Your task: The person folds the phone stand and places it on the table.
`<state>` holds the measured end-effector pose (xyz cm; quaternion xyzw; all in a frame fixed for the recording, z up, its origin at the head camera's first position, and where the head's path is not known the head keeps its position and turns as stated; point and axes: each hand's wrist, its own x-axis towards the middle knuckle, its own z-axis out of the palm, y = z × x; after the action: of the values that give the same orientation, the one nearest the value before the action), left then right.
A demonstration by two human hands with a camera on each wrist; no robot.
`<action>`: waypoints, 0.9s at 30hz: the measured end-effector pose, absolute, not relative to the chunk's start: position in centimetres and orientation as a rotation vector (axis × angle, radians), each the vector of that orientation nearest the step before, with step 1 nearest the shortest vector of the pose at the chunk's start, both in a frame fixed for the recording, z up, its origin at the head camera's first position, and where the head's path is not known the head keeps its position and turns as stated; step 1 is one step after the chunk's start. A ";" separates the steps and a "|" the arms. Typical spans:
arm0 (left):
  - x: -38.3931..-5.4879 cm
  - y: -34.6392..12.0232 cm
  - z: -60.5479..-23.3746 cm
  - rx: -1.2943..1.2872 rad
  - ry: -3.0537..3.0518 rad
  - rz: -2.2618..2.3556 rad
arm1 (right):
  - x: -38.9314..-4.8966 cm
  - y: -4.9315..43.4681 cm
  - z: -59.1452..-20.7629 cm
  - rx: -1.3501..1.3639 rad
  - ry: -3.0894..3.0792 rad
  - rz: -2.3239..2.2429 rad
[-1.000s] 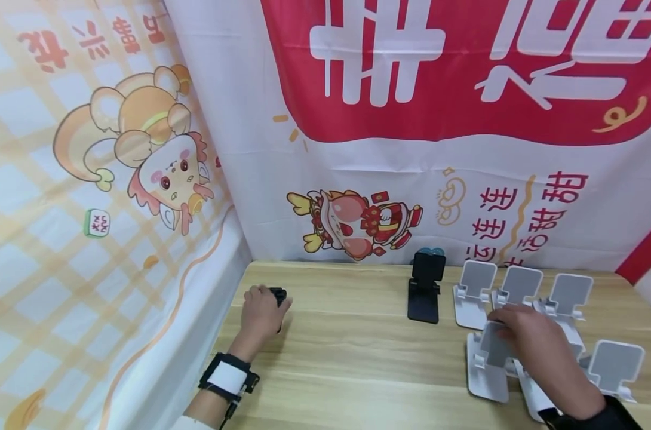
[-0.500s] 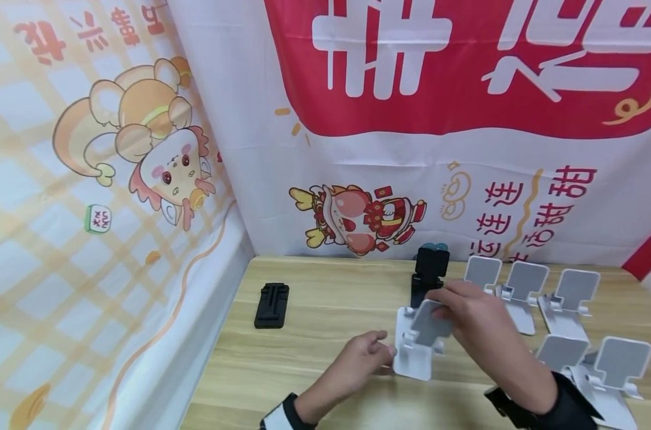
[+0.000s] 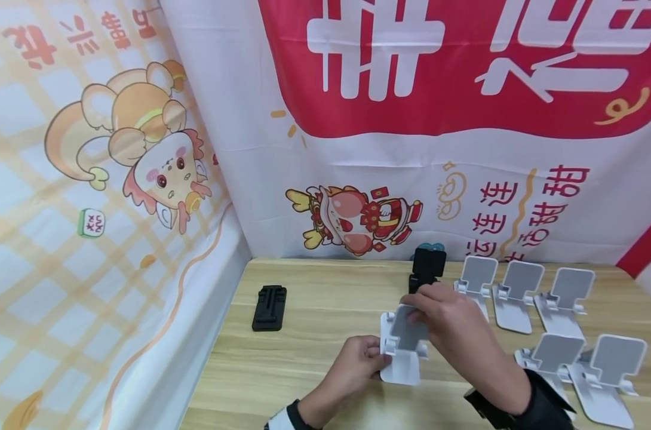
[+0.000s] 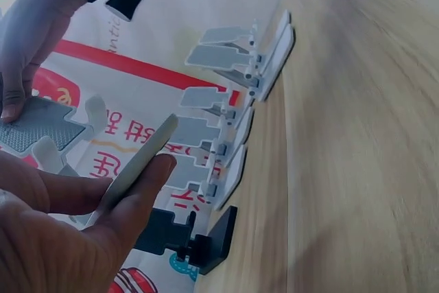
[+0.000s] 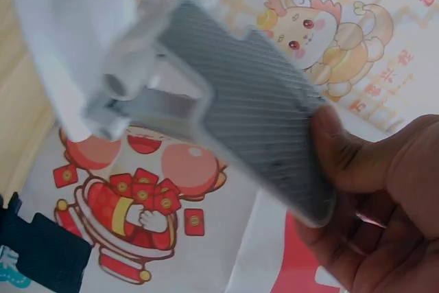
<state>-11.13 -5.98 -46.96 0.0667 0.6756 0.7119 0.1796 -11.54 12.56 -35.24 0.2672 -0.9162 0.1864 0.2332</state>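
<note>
Here, from the head, the white stand is held between left hand and right hand, long axis pointing forward; from the left wrist, its base is pinched by fingers; from the right, its plate likewise.

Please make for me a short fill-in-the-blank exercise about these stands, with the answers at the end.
1. The left hand holds a white stand by its base while the ____ grips its grey plate.
2. The folded stand on the left is coloured ____.
3. On the right, the nearer row has ____ white stands.

Missing words: right hand; black; two.
</note>
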 end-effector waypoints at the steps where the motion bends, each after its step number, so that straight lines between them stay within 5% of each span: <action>1: -11.1 -6.0 -46.9 0.185 1.915 2.012 | -11.6 12.7 -35.4 0.722 -2.510 0.547; 14: -10.3 -6.8 -44.7 0.145 1.719 2.061 | -13.3 14.3 -38.7 0.590 -2.665 1.528; 27: -10.0 -6.6 -44.0 0.120 1.744 2.048 | -13.3 14.2 -39.4 0.595 -2.541 1.478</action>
<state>-10.04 -6.60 -44.00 0.0436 0.6315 0.7415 0.2224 -13.33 14.21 -39.37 0.1980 -0.8450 0.4916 0.0711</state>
